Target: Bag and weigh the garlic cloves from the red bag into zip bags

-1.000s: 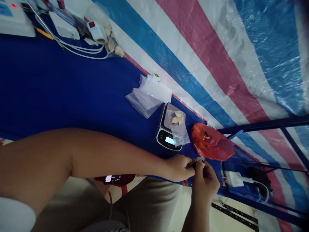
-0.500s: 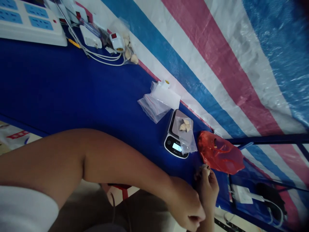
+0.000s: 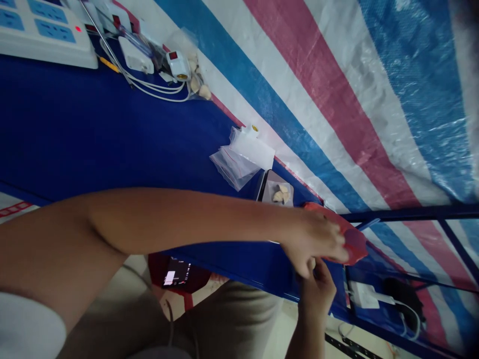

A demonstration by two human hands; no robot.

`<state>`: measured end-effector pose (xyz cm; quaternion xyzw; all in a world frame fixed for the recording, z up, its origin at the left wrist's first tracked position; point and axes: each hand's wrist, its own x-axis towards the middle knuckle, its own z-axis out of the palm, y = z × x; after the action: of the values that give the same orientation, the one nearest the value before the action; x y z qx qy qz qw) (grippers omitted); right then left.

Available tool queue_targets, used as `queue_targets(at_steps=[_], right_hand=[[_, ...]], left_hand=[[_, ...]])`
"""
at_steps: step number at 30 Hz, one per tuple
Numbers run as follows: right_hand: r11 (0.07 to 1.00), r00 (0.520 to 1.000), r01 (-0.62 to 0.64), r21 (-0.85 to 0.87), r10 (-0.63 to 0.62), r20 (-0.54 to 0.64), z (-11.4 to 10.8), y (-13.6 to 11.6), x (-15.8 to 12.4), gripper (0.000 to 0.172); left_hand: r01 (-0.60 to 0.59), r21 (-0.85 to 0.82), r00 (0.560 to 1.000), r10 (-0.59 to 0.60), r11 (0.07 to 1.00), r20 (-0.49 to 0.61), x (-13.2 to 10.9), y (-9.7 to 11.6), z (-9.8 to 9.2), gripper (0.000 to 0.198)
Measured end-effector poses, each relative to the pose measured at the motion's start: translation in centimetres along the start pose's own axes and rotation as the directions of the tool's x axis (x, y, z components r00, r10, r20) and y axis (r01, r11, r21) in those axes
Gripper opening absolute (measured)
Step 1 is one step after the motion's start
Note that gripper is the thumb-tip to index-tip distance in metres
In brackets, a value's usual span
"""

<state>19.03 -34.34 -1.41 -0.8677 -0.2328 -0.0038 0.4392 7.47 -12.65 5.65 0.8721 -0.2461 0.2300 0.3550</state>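
My left hand [image 3: 314,239] reaches across the blue table [image 3: 112,139], its fingers stretched out over a red plastic bag [image 3: 355,242]. Just below it, at the table's edge, my right hand [image 3: 318,289] is curled; what it holds is hidden by the left hand. A small scale [image 3: 266,180] stands behind my left wrist and is mostly covered by the arm. On the scale lies a clear bag with pale clove-like pieces [image 3: 281,193].
A stack of empty clear zip bags [image 3: 239,159] lies beyond the scale. A white power strip [image 3: 41,30], plugs, cables and another bag of pale pieces [image 3: 196,82] sit at the far left. A striped tarp [image 3: 337,75] hangs behind. A white charger [image 3: 361,294] lies lower right, a phone [image 3: 175,273] under the table.
My left hand has swung up from below the table edge and now lies over the red bag, covering most of the scale. The right hand has dropped slightly lower.
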Motion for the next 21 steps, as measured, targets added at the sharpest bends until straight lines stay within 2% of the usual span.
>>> queue_targets(at_steps=[2,4,7,10,14,16,18,21], right_hand=[[0.999,0.998,-0.042,-0.001,0.042,-0.039,0.5,-0.1,-0.4,0.062],[0.997,0.995,-0.071,0.012,0.072,-0.067,1.0,-0.2,-0.7,0.068],[0.994,0.993,-0.091,0.052,0.094,-0.065,1.5,0.1,-0.9,0.074],[0.989,0.992,-0.12,0.084,0.123,-0.039,1.6,0.0,-1.0,0.075],[0.986,0.992,-0.118,0.117,0.122,-0.029,1.1,-1.3,-1.7,0.067],[0.981,0.995,-0.073,0.179,0.085,-0.057,0.5,-2.6,-2.0,0.061],[0.966,0.989,0.013,0.257,0.026,-0.146,-0.2,-4.4,-2.2,0.057],[0.944,0.945,0.213,0.251,-0.135,-0.298,-1.5,-7.7,-1.8,0.052]], left_hand=[[0.178,0.07,0.984,-0.177,0.981,-0.02,-0.6,-2.1,-2.1,0.078],[0.292,0.105,0.955,-0.296,0.951,0.028,-1.3,-3.9,-2.4,0.098],[0.271,0.093,0.955,-0.28,0.958,0.097,-1.9,-5.6,-1.0,0.1],[0.243,0.084,0.961,-0.252,0.966,0.114,-1.9,-6.2,0.3,0.101],[0.213,0.105,0.965,-0.225,0.972,0.132,-1.7,-6.3,0.5,0.091],[0.186,0.078,0.975,-0.194,0.979,0.111,-1.5,-6.0,0.3,0.086],[0.15,0.007,0.986,-0.151,0.989,0.07,-1.2,-5.3,0.1,0.084],[0.073,-0.17,0.997,-0.073,0.983,0.007,-0.7,-3.8,-0.1,0.079]])
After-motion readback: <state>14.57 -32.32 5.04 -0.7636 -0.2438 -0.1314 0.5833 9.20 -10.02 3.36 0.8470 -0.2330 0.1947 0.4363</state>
